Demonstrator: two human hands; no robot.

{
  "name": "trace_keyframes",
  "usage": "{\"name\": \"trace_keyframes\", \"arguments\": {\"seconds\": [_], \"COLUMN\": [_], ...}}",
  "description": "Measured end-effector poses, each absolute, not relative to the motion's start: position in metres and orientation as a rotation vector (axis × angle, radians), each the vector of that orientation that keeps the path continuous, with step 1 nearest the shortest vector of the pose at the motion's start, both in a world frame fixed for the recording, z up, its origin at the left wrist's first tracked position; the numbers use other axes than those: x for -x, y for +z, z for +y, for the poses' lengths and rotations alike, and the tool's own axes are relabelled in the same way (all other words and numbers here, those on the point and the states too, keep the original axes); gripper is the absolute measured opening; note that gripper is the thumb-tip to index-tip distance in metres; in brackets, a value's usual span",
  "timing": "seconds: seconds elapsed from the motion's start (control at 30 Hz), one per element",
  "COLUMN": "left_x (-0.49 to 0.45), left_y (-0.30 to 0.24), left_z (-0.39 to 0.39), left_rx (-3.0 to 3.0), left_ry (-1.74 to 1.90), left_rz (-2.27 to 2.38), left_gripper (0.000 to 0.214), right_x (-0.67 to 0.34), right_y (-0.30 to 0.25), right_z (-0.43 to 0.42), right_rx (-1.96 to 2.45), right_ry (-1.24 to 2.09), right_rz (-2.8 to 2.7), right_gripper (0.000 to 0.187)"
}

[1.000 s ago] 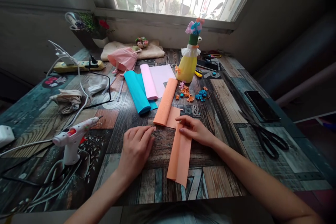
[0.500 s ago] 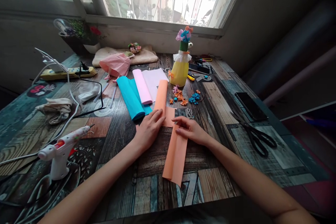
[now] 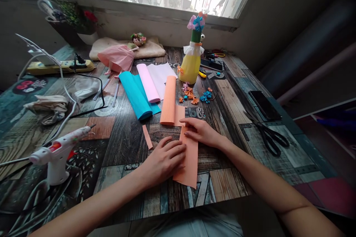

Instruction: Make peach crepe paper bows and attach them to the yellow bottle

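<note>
A piece of orange crepe paper (image 3: pixel 190 168) lies lengthwise on the table in front of me. My left hand (image 3: pixel 167 157) rests on its left edge, fingers stretched out and lying nearly flat. At the far end, my right hand (image 3: pixel 201 133) holds the paper between thumb and forefinger; the other fingertips are partly hidden. Just beyond is an orange crepe paper roll (image 3: pixel 168 100), its loose end spread to the right. A narrow orange strip (image 3: pixel 147 137) lies left of my hands. Beside the roll are a blue roll (image 3: pixel 136 96) and a pink roll (image 3: pixel 148 83).
A yellow-skirted, flower-topped bottle (image 3: pixel 190 66) stands behind small paper flowers (image 3: pixel 189 92). Black scissors (image 3: pixel 267 135) and a phone (image 3: pixel 264 104) lie right. A glue gun (image 3: pixel 57 155) with cables stands left, below a power strip (image 3: pixel 61 66). A doll (image 3: pixel 119 57) lies at the back.
My left hand has moved from the orange roll toward me, onto the cut piece, uncovering the narrow strip. The piece's fold has flattened out. The view has tilted slightly down.
</note>
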State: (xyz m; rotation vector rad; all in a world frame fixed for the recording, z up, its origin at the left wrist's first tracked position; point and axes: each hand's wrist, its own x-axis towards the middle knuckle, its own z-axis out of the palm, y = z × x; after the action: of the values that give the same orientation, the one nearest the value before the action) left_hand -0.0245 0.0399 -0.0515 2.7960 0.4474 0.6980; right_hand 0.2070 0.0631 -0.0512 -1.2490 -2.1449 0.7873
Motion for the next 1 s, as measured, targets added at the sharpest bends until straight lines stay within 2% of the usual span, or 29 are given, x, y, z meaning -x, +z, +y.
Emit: {"name": "trace_keyframes", "arguments": {"seconds": [0.37,0.47,0.57,0.8,1.0], "left_x": [0.031,0.031,0.032,0.032,0.031], "left_y": [-0.052,-0.053,-0.055,-0.058,-0.059], "left_z": [0.039,0.038,0.036,0.035,0.036], "left_rx": [-2.723,-2.703,-2.689,-2.689,-2.678], "left_ry": [0.589,0.552,0.533,0.564,0.586], "left_rz": [0.534,0.563,0.582,0.58,0.566], "left_gripper": [0.026,0.028,0.029,0.03,0.031], "right_x": [-0.204,-0.2,-0.198,-0.216,-0.216], "right_y": [-0.042,-0.036,-0.028,-0.036,-0.051], "right_z": [0.078,0.074,0.053,-0.012,-0.013], "right_rx": [1.029,1.014,1.069,1.079,1.016], "right_ry": [0.64,0.493,0.331,0.289,0.151], "right_rz": [-2.438,-2.454,-2.372,-2.442,-2.421], "right_gripper": [0.03,0.028,0.027,0.036,0.015]}}
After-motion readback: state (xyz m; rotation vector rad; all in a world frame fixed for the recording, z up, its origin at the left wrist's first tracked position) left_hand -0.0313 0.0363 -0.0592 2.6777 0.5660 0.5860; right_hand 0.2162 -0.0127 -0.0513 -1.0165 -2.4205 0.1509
